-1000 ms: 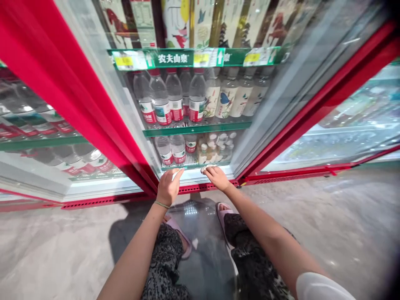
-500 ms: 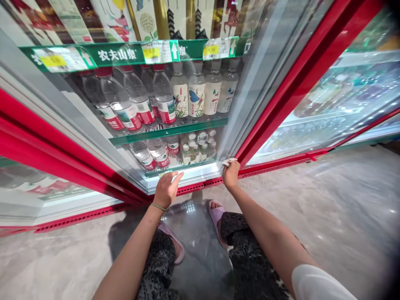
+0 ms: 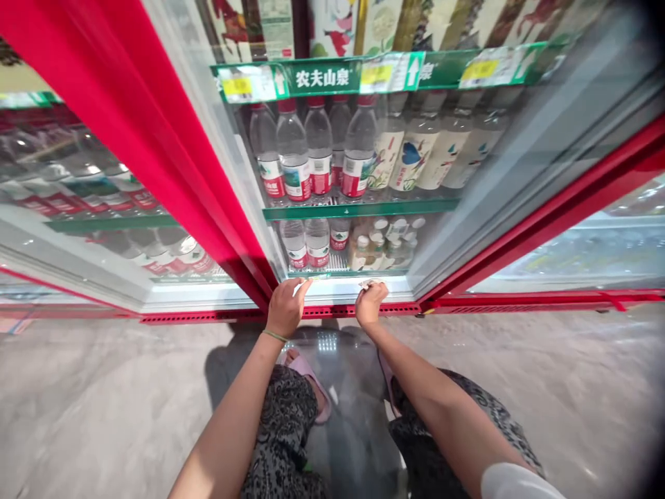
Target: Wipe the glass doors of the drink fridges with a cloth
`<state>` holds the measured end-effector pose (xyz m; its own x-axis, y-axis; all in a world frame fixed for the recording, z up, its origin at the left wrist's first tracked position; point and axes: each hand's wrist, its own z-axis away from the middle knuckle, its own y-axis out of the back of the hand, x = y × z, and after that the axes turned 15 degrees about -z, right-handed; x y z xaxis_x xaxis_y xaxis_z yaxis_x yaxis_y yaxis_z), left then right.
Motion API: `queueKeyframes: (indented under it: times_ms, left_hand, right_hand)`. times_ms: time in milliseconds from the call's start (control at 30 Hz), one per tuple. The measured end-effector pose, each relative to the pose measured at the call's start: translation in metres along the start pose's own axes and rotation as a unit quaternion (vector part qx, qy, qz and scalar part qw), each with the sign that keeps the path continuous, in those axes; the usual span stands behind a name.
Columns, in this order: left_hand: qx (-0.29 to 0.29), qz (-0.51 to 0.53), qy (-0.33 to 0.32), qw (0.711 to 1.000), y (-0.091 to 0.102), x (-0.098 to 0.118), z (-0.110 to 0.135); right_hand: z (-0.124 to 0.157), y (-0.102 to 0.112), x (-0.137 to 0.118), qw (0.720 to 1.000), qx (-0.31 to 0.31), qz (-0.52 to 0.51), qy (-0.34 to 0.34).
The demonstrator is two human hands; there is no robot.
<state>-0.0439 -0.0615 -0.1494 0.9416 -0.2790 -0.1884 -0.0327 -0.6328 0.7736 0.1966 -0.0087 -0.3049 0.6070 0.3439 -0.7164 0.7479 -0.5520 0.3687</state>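
From your head camera, you are looking down at a tall drinks cooler (image 3: 332,159) with a bright red frame (image 3: 171,152), and your two hands reach its lower edge. Your left hand (image 3: 285,308) lies with its fingers together and extended towards a pale sliver (image 3: 300,289) at the white sill (image 3: 353,291); the hand's back hides most of the sliver, so you cannot tell whether it is held. Your right hand (image 3: 370,303) is curled, its fingertips pinching a small white scrap (image 3: 368,283), perhaps paper or cloth, too small to make out. Just above the sill stand small bottles (image 3: 379,248) and water bottles (image 3: 306,242), with more water bottles (image 3: 306,152) and bird-labelled bottles (image 3: 415,156) on the shelf higher up, seen through reflective glass. A green shelf sign (image 3: 322,77) reads 农夫山泉. Below, your patterned trousers (image 3: 283,430) and pink slipper (image 3: 312,388) rest over a concrete floor (image 3: 104,395), partly cut off.
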Motion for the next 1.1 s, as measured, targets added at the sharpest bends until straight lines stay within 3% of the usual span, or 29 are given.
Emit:
queueKeyframes:
  times_ms: [167, 300, 500, 633, 733, 833, 1100]
  left_hand:
    - [-0.008, 0.013, 0.027, 1.0, 0.013, -0.032, 0.022]
    - [-0.026, 0.025, 0.041, 0.998, 0.018, -0.051, 0.042]
    - [-0.033, 0.006, 0.062, 0.998, 0.023, -0.066, 0.056]
    - [-0.024, -0.011, 0.055, 0.998, 0.024, -0.068, 0.053]
    - [-0.018, -0.005, 0.052, 0.998, 0.022, -0.064, 0.047]
    - [-0.024, 0.015, 0.048, 0.998, 0.019, -0.054, 0.037]
    - [-0.006, 0.023, 0.0, 1.0, 0.008, -0.002, 0.006]
  right_hand:
    - [0.029, -0.055, -0.053, 0.997, -0.076, -0.021, 0.019]
    - [0.045, -0.086, -0.087, 0.991, -0.126, -0.028, 0.032]
    - [0.055, -0.114, -0.132, 0.974, -0.199, -0.024, 0.107]
    - [0.048, -0.118, -0.149, 0.946, -0.271, -0.019, 0.177]
    - [0.034, -0.106, -0.144, 0.921, -0.319, -0.01, 0.222]
    - [0.016, -0.077, -0.123, 0.904, -0.351, 0.006, 0.246]
    - [-0.043, 0.047, -0.024, 0.902, -0.354, 0.084, 0.234]
